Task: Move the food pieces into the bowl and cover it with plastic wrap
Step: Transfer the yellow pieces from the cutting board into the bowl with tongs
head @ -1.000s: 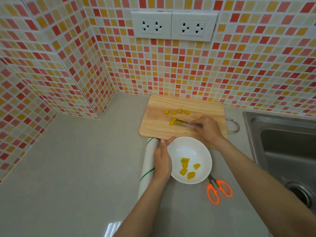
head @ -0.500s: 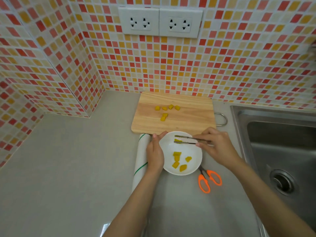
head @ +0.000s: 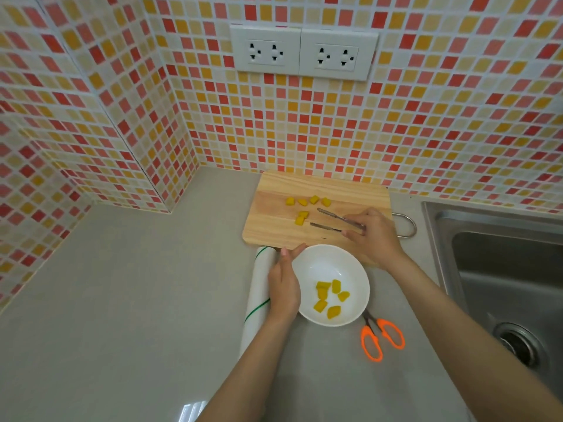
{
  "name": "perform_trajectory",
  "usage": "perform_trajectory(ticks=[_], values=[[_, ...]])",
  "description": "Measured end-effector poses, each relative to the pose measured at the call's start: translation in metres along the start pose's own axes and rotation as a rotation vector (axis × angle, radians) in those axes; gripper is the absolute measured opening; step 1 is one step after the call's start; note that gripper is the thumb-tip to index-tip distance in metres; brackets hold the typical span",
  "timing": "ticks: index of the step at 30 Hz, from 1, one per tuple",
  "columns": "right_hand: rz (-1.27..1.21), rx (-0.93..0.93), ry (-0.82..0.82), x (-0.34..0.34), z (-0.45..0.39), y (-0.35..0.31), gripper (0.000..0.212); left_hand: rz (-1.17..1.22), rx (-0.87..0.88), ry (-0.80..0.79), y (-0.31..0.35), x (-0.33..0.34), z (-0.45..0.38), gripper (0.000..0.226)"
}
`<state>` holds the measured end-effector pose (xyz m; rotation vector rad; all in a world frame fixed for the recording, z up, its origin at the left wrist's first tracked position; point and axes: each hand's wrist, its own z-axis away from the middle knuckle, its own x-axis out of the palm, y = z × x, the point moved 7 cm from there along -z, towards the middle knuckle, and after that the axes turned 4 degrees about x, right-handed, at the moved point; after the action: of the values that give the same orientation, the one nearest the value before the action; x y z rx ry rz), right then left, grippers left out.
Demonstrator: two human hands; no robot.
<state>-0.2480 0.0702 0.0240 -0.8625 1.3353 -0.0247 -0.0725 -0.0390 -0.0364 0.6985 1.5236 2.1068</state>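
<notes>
Head view: fingers of the right hand (head: 376, 236) clamp the tongs (head: 332, 220), open tips just beside food pieces (head: 301, 217); left hand (head: 283, 287) fingers lie straight against the bowl (head: 323, 263).

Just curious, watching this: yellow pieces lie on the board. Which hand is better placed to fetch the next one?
The right hand. It holds the tongs, whose open tips sit beside the food pieces on the cutting board. The left hand rests against the bowl, likely steadying it.
</notes>
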Motion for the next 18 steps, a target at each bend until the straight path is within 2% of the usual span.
perform_trajectory(ticks=[5,11,18], values=[[0.060,0.007,-0.094,0.032,-0.037,-0.015,0.032,-0.006,0.014,0.017,0.000,0.000,-0.001,0.047],[0.022,-0.006,-0.141,0.037,-0.039,-0.014,0.025,-0.014,0.004,0.015,-0.001,0.000,-0.003,0.047],[-0.104,-0.027,-0.030,0.018,-0.018,-0.006,0.019,-0.027,-0.003,0.012,0.001,0.000,-0.001,0.048]])
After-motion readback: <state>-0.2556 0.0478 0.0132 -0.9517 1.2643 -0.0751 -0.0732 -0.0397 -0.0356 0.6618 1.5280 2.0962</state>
